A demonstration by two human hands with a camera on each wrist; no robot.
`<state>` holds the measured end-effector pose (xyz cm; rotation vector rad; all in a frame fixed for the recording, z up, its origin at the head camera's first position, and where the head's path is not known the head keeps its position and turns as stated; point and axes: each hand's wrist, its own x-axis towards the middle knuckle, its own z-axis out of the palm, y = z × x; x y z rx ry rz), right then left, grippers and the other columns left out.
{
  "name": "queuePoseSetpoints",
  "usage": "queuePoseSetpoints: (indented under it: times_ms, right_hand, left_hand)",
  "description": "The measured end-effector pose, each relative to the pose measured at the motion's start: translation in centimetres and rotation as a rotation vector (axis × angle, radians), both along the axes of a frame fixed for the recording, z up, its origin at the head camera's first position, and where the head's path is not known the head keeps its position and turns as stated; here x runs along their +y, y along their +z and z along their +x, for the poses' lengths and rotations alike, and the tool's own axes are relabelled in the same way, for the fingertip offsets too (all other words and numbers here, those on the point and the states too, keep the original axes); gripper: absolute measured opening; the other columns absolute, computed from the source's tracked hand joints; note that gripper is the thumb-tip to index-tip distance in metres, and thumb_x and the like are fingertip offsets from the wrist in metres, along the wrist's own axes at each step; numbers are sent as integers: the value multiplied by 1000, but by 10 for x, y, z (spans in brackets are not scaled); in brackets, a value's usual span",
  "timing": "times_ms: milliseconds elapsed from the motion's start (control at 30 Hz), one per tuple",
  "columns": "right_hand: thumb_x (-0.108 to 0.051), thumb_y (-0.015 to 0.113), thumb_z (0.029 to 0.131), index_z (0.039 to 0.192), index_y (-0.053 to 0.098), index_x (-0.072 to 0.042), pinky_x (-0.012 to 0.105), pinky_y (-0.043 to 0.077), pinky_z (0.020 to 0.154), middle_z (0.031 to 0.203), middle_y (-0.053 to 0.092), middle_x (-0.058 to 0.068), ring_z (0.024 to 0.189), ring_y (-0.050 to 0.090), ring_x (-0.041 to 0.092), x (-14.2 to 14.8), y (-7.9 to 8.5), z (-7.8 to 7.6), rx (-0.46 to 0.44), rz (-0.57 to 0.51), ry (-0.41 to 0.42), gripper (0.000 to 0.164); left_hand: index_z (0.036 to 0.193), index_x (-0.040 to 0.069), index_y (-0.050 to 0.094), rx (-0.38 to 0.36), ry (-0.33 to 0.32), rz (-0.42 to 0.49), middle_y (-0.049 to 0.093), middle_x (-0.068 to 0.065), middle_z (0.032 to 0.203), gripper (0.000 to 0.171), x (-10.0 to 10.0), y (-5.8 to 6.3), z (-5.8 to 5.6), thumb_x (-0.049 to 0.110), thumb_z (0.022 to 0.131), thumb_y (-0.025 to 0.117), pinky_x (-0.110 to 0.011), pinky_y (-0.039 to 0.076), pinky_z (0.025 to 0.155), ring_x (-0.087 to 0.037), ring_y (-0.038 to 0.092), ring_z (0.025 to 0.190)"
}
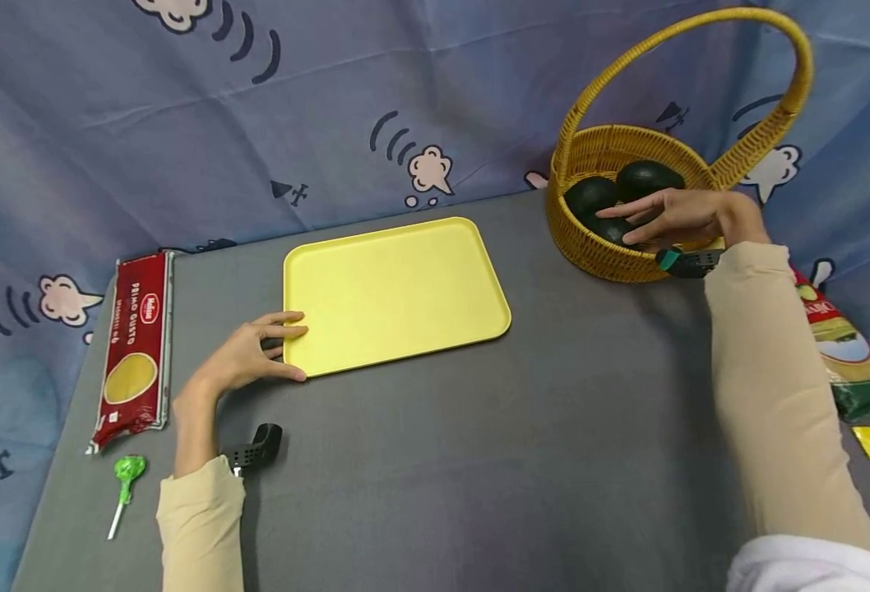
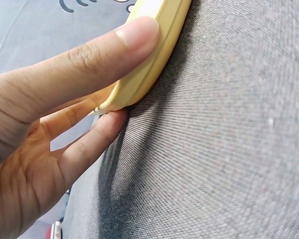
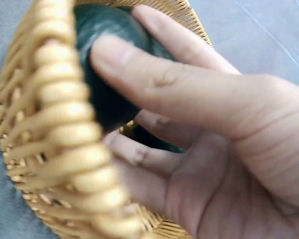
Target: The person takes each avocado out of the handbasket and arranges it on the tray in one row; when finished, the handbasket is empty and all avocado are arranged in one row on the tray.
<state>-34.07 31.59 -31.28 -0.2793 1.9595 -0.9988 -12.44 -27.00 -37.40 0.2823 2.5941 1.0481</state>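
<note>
One avocado (image 1: 609,231) at the wicker basket's (image 1: 590,253) front sits pinched by the right hand (image 1: 675,215) — left of the basket, the left hand (image 1: 237,359) pinches the yellow tray (image 1: 398,296).

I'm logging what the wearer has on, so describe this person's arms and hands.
The left hand and right hand wear no gloves. The left sleeve and right sleeve are plain beige and long, with white fabric farther up the right arm. Each wrist has a black device, left and right; the right one carries a teal patch.
</note>
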Motion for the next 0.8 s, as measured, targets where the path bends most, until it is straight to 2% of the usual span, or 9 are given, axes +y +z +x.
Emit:
queuePoseSetpoints:
  times_ms: [33, 100, 267, 367, 467, 667, 800]
  right_hand:
    - [-11, 59, 96, 148, 37, -29, 31, 55, 75, 137, 29, 4, 89, 49, 17, 0, -1, 2, 18, -2, -27, 59]
    - [-12, 59, 96, 148, 37, -28, 28, 55, 75, 134, 31, -2, 91, 50, 12, -1, -3, 7, 39, -9, -85, 59]
    - [-13, 63, 94, 144, 44, -32, 23, 56, 71, 129, 40, -4, 82, 55, 9, 0, -9, 15, 88, -22, -199, 56]
    - [-12, 65, 92, 140, 50, -33, 23, 56, 66, 111, 52, -2, 69, 55, 10, -2, -12, 15, 108, -36, -235, 54]
    - [-13, 67, 91, 139, 52, -33, 23, 56, 64, 100, 55, -2, 65, 55, 11, -4, -14, 15, 119, -39, -249, 54]
    - [-18, 69, 89, 142, 48, -29, 25, 56, 68, 115, 53, -2, 68, 57, 12, -3, -14, 19, 185, 19, -253, 59]
    - [-17, 69, 90, 144, 46, -27, 25, 57, 70, 119, 51, 0, 71, 58, 12, -3, -12, 22, 205, 8, -240, 59]
  left_hand:
    - [137, -3, 50, 2, -1, -7, 33, -18, 150, 75, 0, 1, 0, 24, 75, 84, -48, 44, 101, -40, 45, 127]
    - [137, -3, 50, 4, -5, -16, 33, -18, 150, 76, 0, 2, 0, 25, 75, 83, -49, 43, 101, -40, 46, 127]
    - [136, -3, 51, 9, -7, -18, 34, -18, 150, 75, 1, 2, 0, 25, 74, 84, -48, 44, 101, -39, 48, 125]
    - [135, -3, 53, 15, -1, -4, 36, -17, 149, 75, 0, 1, 0, 23, 73, 85, -47, 44, 100, -38, 45, 128]
    - [133, -4, 54, 17, 5, 9, 37, -18, 148, 74, 1, 0, 0, 21, 72, 86, -46, 44, 100, -38, 43, 130]
    - [131, -6, 55, 19, 6, -44, 38, -21, 147, 73, 7, 6, -1, 20, 70, 87, -48, 45, 99, -39, 47, 126]
    - [130, -8, 55, 0, 11, -61, 37, -23, 147, 73, 10, 11, -2, 17, 70, 87, -48, 46, 99, -40, 48, 125]
